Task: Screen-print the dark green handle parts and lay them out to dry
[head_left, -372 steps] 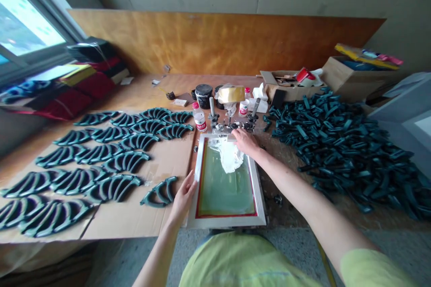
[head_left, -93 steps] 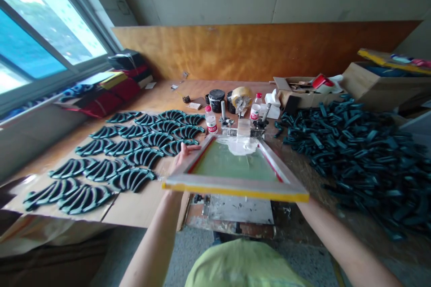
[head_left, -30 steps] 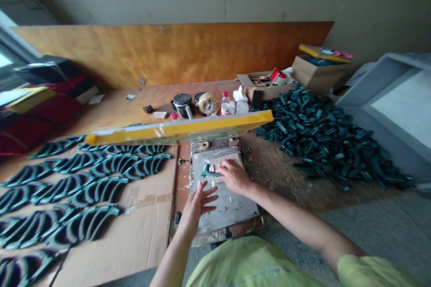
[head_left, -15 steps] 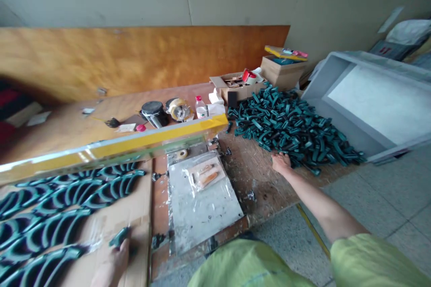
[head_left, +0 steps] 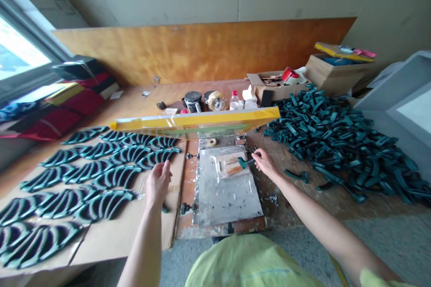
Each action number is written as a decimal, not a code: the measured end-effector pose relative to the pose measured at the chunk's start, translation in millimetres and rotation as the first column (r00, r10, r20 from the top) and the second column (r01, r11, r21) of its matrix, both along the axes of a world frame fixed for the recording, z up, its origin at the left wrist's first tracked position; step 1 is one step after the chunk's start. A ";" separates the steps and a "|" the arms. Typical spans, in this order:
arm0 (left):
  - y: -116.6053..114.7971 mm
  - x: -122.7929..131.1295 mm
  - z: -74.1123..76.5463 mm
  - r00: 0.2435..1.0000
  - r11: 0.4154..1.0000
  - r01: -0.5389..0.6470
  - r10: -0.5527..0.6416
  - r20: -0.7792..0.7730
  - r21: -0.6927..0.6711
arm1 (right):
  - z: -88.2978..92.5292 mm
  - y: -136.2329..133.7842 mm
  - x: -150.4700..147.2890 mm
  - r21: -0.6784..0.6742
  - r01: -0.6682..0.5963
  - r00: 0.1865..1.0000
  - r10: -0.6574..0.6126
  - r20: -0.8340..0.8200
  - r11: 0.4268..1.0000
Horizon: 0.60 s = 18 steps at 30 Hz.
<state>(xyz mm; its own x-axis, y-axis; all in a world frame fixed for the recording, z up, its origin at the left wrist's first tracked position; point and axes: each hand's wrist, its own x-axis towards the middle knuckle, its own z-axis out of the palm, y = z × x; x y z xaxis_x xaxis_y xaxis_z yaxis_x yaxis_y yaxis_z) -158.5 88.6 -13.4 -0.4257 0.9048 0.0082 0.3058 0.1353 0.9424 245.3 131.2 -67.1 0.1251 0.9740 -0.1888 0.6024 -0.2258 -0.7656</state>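
Note:
My right hand [head_left: 266, 164] pinches one dark green curved plastic piece [head_left: 247, 160] at the right edge of the metal printing plate [head_left: 229, 190], by a small taped jig [head_left: 228, 167]. My left hand [head_left: 157, 183] hovers with loose, spread fingers over the cardboard sheet [head_left: 117, 228], holding nothing. Another green piece [head_left: 164, 209] peeks out just below it. The hinged screen frame [head_left: 195, 122] is lifted, its yellow taped edge facing me above the plate.
Rows of green pieces [head_left: 77, 179] lie on the cardboard at left. A big heap of the same pieces [head_left: 336, 143] fills the right of the bench. Ink jars, tape and bottles [head_left: 208, 101] stand behind the frame. Cardboard boxes [head_left: 333, 71] sit at the back right.
My right hand has come back from the heap with a green piece to the plate. My left hand has let go of the earlier piece on the cardboard and risen.

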 end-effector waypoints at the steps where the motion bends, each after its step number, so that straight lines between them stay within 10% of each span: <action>1: 10.2 12.1 15.2 1.000 0.998 -0.023 0.022 0.021 0.052 | 1.6 6.6 -10.8 -0.033 0.012 0.997 -0.015 -0.075 0.999; 6: 40.3 52.1 75.2 0.964 0.939 -0.039 -0.055 0.260 0.341 | 8.8 20.7 -23.8 -0.135 -0.014 0.959 -0.024 -0.282 0.991; 11: 49.7 61.0 87.6 0.937 0.893 -0.128 -0.034 0.347 0.433 | -3.1 8.0 -51.8 -0.242 -0.147 0.960 0.080 -0.267 0.959; 15: 49.5 60.3 84.1 0.950 0.900 -0.131 -0.006 0.313 0.415 | -2.5 -4.5 -72.7 -0.243 -0.154 0.982 0.174 0.066 0.958; 18: 48.5 59.1 84.0 0.954 0.904 -0.107 -0.024 0.300 0.413 | 6.4 -15.1 -79.9 0.009 -0.281 0.867 0.250 0.431 0.960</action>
